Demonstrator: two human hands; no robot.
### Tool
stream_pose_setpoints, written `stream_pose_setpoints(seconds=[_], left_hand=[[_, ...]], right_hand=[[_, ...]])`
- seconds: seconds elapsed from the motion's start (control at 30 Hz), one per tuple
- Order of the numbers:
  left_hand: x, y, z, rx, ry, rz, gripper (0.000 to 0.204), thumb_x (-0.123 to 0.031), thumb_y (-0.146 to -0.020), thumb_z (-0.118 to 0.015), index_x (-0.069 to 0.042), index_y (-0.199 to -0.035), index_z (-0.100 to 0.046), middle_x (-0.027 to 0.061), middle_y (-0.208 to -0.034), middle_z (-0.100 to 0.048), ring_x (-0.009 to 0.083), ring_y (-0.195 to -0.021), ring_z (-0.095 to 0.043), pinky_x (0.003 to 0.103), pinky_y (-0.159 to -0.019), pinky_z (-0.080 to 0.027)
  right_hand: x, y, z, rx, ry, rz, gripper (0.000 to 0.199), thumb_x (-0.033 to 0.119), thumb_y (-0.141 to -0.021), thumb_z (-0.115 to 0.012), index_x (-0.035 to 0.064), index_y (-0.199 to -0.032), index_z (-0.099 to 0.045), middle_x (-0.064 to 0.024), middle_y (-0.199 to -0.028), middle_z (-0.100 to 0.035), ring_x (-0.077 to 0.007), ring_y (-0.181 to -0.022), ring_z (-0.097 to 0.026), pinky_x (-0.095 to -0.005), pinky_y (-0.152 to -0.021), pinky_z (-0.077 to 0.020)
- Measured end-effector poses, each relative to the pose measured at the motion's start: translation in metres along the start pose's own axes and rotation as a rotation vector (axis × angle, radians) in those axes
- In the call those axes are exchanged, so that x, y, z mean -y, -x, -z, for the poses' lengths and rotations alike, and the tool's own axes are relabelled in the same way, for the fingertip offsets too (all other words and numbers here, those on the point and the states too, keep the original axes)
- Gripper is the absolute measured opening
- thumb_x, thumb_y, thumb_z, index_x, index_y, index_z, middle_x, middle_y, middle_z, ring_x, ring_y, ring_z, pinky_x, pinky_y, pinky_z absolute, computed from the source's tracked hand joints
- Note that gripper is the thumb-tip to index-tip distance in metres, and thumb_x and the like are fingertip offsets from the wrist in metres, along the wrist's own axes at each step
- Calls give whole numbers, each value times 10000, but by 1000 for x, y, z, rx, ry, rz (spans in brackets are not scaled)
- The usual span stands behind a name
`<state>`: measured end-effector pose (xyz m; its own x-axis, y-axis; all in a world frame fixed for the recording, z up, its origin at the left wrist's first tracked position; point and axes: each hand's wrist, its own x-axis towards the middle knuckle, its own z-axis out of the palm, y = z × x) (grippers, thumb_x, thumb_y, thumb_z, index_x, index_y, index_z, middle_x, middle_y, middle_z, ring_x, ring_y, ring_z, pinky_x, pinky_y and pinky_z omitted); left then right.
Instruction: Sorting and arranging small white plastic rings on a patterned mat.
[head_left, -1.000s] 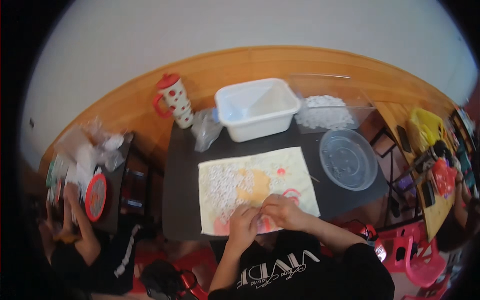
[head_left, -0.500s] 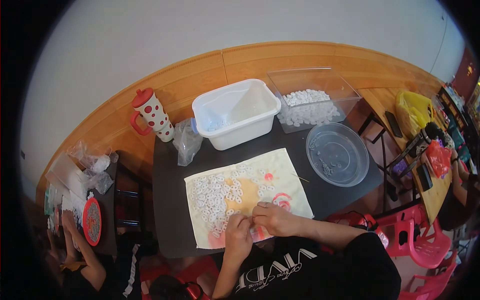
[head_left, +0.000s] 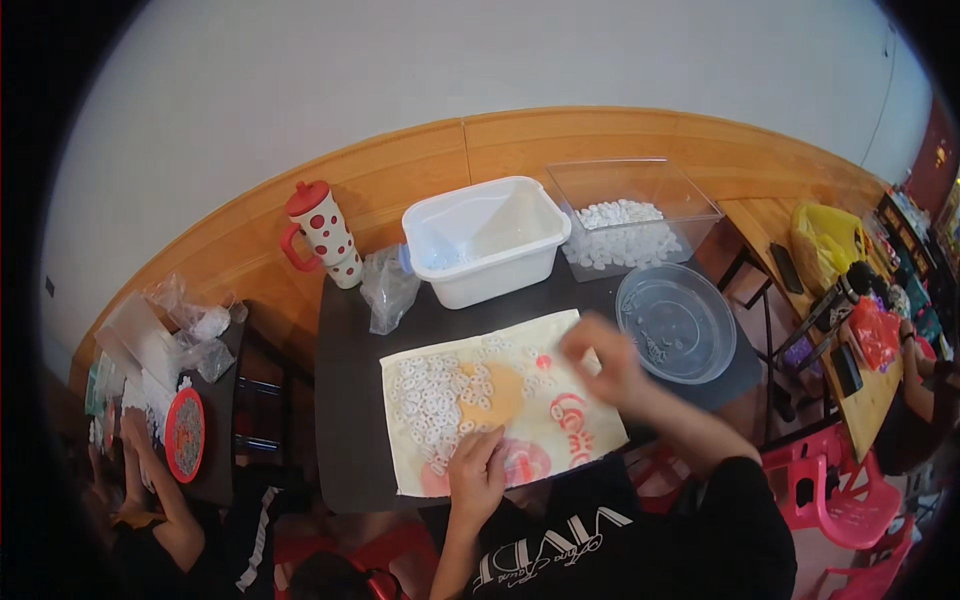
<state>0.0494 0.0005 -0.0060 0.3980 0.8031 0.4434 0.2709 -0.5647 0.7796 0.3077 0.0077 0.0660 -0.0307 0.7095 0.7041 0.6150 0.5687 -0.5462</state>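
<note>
White plastic-looking pieces (head_left: 428, 405), heaped on a pale yellow cloth (head_left: 540, 335), just ahead and to the left of the left hand (head_left: 478, 470). Definitely nearer to that one than to the right hand (head_left: 603, 365), with the main heap well off to its left and just a few strays in between. Long axis of the heap running roughly away from the left fingertips; single pieces pointing every which way. Left grip: fingers curled in, thumb close alongside, low over the near part of the cloth. Can't tell about a pinched piece in there, sorry. Right grip: bent fingers but pretty blurred, so can't tell the gap or the contents, if any. Round clear tub (head_left: 700, 325) just to the right of that hand, white basin (head_left: 500, 285) straight ahead of the left one, past the cloth.
</note>
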Motion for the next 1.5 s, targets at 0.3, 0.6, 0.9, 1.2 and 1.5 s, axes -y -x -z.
stream_pose_setpoints(seconds=[0.3,0.6,0.9,1.2,1.5], left_hand=[[0,-4,-2,-28,-17,-133,240,64,-821,-669,37,-1058,-697,158,-877,-684,284,-780,-651,340,-697,-515],[0,1,-2,-24,-36,-177,235,40,-800,-694,32,-1035,-696,160,-891,-657,323,-810,-630,384,-710,-509],[0,2,-5,-48,-81,-173,218,35,-798,-697,32,-1016,-694,159,-895,-646,320,-805,-625,384,-708,-507],[-3,0,-3,-58,-126,-145,204,63,-794,-705,39,-996,-698,153,-882,-663,289,-784,-628,351,-684,-500],[-7,0,-3,-177,-70,-76,229,46,-794,-714,34,-1021,-694,158,-927,-654,307,-797,-629,348,-694,-504]], right_hand=[[-93,-106,128,-378,361,-148,110,44,-894,-663,-24,-976,-688,-86,-767,-669,-136,-674,-599,-290,-643,-491],[-99,19,138,432,593,-317,157,7,-740,-619,31,-873,-700,-192,-909,-693,-391,-883,-652,-467,-761,-513],[-150,27,150,310,680,-255,205,-18,-747,-581,17,-935,-656,-209,-894,-683,-428,-880,-640,-492,-766,-512],[-147,29,126,611,978,-78,126,52,-799,-568,53,-910,-627,-159,-846,-628,-374,-902,-631,-467,-810,-505],[-76,6,112,222,474,-186,85,-62,-793,-605,-10,-857,-625,-123,-813,-611,-292,-762,-623,-369,-664,-490]])
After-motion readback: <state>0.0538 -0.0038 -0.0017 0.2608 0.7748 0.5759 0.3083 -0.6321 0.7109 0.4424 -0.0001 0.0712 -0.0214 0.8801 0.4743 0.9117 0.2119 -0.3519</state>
